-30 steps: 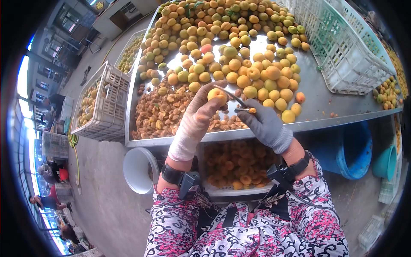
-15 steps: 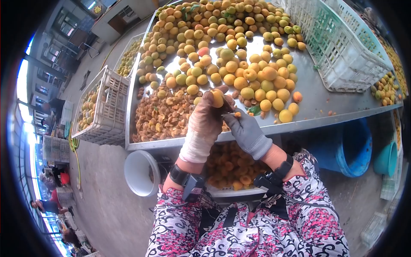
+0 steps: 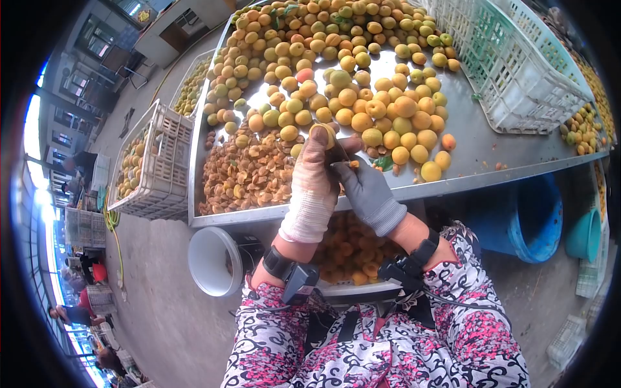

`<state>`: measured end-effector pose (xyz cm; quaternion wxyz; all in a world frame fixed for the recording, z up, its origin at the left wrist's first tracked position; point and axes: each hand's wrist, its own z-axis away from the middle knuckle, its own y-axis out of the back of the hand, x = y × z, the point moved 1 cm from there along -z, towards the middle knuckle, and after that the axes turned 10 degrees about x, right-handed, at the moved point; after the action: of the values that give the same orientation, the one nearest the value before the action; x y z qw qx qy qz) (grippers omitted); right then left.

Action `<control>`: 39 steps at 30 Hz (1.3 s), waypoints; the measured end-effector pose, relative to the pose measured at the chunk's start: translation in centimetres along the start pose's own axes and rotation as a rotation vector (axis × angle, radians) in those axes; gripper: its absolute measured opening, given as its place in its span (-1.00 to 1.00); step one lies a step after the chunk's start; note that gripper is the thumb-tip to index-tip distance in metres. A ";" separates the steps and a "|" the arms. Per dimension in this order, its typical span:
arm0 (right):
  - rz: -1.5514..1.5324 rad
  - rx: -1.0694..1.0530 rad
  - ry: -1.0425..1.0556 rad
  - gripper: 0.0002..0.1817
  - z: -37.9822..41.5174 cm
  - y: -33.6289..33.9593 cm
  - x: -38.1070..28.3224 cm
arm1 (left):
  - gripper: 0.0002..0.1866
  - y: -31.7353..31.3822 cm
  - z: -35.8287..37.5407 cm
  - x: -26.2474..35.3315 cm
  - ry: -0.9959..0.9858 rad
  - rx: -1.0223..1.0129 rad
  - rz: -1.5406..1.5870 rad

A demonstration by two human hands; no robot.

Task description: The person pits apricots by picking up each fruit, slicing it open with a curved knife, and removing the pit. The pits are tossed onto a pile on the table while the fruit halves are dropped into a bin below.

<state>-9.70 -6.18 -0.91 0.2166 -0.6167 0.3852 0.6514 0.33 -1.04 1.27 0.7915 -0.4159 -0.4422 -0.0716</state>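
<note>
My left hand (image 3: 315, 165), in a white glove stained brown at the fingers, is closed around a yellow apricot (image 3: 321, 136) above the near edge of the metal table. Close beside it, my right hand (image 3: 366, 191) wears a grey glove, its thumb and fingers pinched on a small thin tool mostly hidden by the fingers. A bit of orange pulp (image 3: 354, 164) shows at its fingertips. Beyond the hands lie many whole apricots (image 3: 405, 107). Brown pits (image 3: 249, 171) are heaped to the left. Under the table edge, opened apricots (image 3: 352, 242) fill a container below my hands.
The metal table (image 3: 466, 176) has a raised rim. On its right stands a white plastic crate (image 3: 527, 107). A white bucket (image 3: 215, 262) is at lower left, a blue barrel (image 3: 537, 220) at lower right. Another crate of fruit (image 3: 155, 161) stands left; people work far left.
Both hands have shifted slightly left. The left hand has turned the apricot, with its thumb now lying over the fruit. The right hand's fingertips stay close to the left hand.
</note>
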 end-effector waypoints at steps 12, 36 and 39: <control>-0.096 0.123 0.118 -0.59 0.4 -1.1 -0.1 | -0.55 0.6 -1.2 -0.3 0.005 0.053 0.158; -0.083 -0.051 -0.013 -0.60 0.4 0.1 0.6 | -0.44 1.2 -0.5 1.0 0.112 -0.160 0.221; 0.210 0.006 0.086 -0.64 0.4 0.4 0.5 | -0.46 1.5 -0.3 1.0 0.088 -0.167 0.223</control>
<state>-10.34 -6.26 -1.32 0.1322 -0.5998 0.4584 0.6424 1.86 -0.07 1.06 0.7757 -0.5233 -0.3507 -0.0378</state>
